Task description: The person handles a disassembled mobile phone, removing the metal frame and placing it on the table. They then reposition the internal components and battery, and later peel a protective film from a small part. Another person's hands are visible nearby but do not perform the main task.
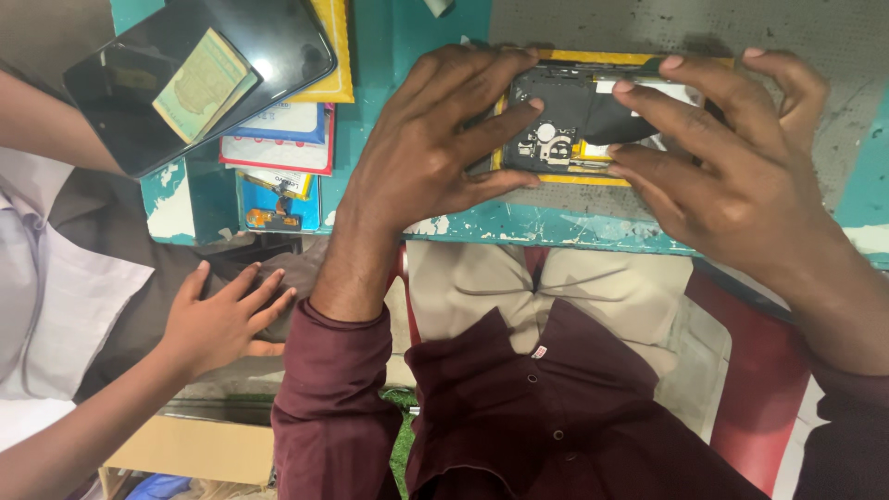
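- Fingers of the left hand (421,153) and right hand (732,157) grip an opened phone (574,120) from both sides.
- Phone lies near the workbench's (556,227) front edge.
- Another person's hand (222,319) rests below, by the left corner.

I see a maroon button-front shirt with dark buttons down the placket and a small white tag at the collar; long sleeves end in cuffs pushed up the forearms. Below, at twelve o'clock, beige trousers.
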